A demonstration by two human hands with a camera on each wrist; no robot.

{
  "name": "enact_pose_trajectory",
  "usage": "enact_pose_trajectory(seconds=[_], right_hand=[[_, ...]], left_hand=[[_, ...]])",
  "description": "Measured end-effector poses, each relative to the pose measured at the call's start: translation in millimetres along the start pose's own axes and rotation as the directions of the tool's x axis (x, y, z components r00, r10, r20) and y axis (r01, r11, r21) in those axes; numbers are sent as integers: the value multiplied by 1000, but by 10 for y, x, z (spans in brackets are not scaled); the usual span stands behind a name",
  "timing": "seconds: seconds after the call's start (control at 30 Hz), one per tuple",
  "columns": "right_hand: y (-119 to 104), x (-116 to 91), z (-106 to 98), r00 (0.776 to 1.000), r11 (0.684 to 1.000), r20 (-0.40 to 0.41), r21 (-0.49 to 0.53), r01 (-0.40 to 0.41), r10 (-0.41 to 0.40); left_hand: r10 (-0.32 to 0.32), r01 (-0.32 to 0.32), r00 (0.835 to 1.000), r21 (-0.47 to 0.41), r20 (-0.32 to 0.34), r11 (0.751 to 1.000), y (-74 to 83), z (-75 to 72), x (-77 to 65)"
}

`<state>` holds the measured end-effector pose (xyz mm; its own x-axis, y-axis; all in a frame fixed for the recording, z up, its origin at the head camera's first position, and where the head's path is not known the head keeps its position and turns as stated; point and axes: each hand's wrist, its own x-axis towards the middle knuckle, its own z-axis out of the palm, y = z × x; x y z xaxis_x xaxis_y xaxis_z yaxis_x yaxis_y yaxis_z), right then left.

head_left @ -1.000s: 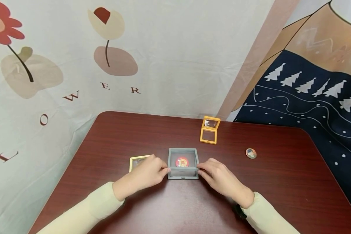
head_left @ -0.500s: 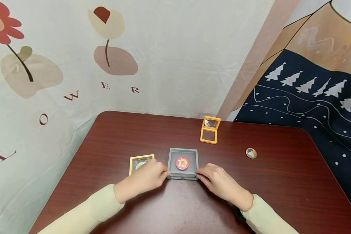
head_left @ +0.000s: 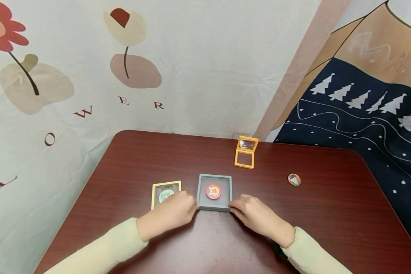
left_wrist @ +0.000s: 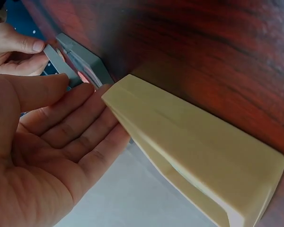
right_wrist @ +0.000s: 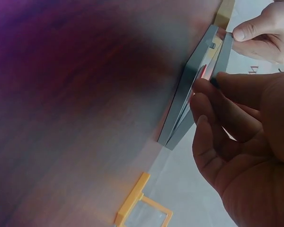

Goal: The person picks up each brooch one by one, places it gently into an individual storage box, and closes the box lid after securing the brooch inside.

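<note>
A grey square display frame [head_left: 214,208] with clear film lies on the table, a red round badge [head_left: 214,191] held in its middle. Its hinged lid [right_wrist: 223,59] is tilted slightly, with a narrow gap along the front edge in the right wrist view. My left hand [head_left: 172,211] pinches the lid's left front corner between thumb and fingers. On the other side, my right hand [head_left: 260,217] pinches the right front corner. Beside the left hand sits a pale yellow frame [left_wrist: 194,137] with a green round badge [head_left: 166,195], partly covered by that hand.
An orange frame [head_left: 244,166] stands unfolded near the table's back edge. To the right lies a loose round badge [head_left: 294,179] with a coloured picture. The dark red wooden table [head_left: 328,213] ends at a printed curtain [head_left: 205,76] behind.
The grey frame's lid has swung down from a raised slant to nearly flat over the red badge. Both hands have lowered with it, uncovering more of the green badge.
</note>
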<state>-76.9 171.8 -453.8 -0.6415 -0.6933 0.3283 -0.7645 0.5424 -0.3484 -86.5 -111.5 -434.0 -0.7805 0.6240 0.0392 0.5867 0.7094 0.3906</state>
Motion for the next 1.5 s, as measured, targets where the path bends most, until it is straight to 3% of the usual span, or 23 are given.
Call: enact_pose_trajectory(seconds=[0.23, 0.53, 0.93, 1.17, 1.5], right_hand=[[-3, -1, 4, 999, 1000, 50, -4, -2, 2], [-5, 20, 13, 999, 998, 33, -56, 19, -17], [-4, 38, 25, 998, 995, 51, -91, 41, -36], [7, 29, -3, 998, 993, 53, -111, 37, -31], [147, -35, -234, 997, 990, -72, -139, 6, -17]], left_hand=[[45, -43, 999, 79, -24, 996, 1, 32, -7], [56, -52, 998, 109, -34, 993, 10, 17, -3], [145, -134, 988, 161, -60, 978, -28, 57, 20], [121, -112, 991, 149, -53, 982, -16, 56, 31], [70, -63, 996, 125, -50, 990, 13, 17, 43]])
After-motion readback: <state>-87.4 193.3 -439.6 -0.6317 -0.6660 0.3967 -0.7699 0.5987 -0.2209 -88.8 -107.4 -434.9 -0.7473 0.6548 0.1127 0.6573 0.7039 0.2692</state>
